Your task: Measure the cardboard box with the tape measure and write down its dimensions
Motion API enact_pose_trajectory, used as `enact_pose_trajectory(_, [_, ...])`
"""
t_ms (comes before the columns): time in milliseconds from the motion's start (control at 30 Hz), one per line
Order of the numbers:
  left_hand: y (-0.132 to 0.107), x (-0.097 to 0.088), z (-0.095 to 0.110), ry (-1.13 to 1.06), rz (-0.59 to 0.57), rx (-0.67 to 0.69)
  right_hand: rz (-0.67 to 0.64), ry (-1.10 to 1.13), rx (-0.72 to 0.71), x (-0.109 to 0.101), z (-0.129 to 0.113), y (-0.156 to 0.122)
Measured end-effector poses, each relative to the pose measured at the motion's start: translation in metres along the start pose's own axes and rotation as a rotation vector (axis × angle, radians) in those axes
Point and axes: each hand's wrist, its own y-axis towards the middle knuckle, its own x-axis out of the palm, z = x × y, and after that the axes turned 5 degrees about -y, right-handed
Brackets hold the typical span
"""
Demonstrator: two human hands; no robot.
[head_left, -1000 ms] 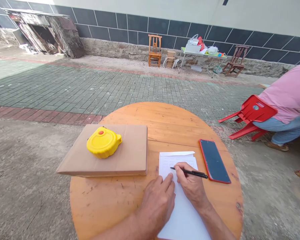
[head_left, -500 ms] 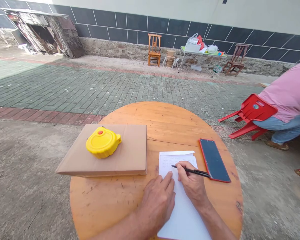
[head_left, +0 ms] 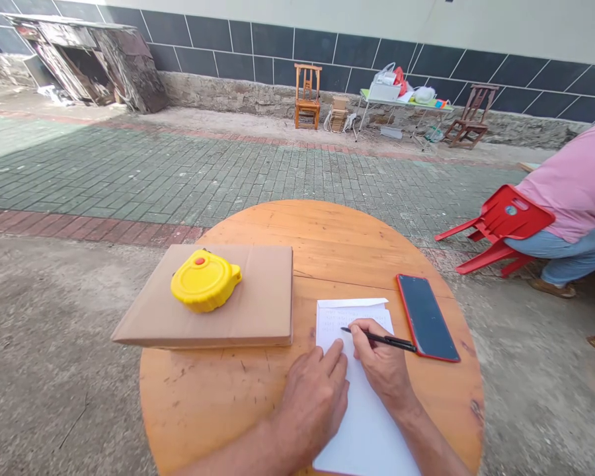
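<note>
A black pen (head_left: 387, 340) is gripped in my right hand (head_left: 381, 363), its tip touching a white sheet of paper (head_left: 359, 423) near the top. Small rows of handwriting show there, too faint to read. My left hand (head_left: 315, 400) lies on the paper's left edge, index finger stretched forward and the other fingers loosely bent, holding nothing. To the right of the paper is a phone (head_left: 429, 317) with a red case and dark screen. A yellow tape measure (head_left: 205, 281) with a red button rests on a flat brown cardboard box (head_left: 262, 297) at the left.
The round wooden table (head_left: 322, 231) carries all of these. At the right, a person in a pink shirt (head_left: 575, 185) sits on a red plastic chair (head_left: 510, 215). By the far wall stand wooden chairs (head_left: 307, 106) and a folding table (head_left: 406, 102) loaded with bags.
The view has shifted very slightly. Both hands and the pen stay almost where they were on the paper.
</note>
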Motion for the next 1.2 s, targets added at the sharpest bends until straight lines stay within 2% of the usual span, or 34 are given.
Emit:
enact_pose_trajectory(400, [0.0013,-0.0005,-0.0003,0.006,-0.008,0.002,-0.028,0.067,0.05,-0.0011,0.0013,-0.0009])
enact_pose_trajectory(767, [0.0012,-0.002,0.0003,-0.003,-0.027,-0.001,-0.028,-0.001,0.02,-0.0004,0.0027,-0.0007])
enact_pose_trajectory(1067, [0.0006,0.0004,-0.0006,-0.013,0.053,0.032,0.014,0.105,0.076,-0.0005,0.0065,-0.003])
enact_pose_trajectory(1200, [0.0011,-0.0001,-0.0014,-0.025,0.113,0.051,0.033,0.107,0.059,0.0001,0.0068,-0.0022])
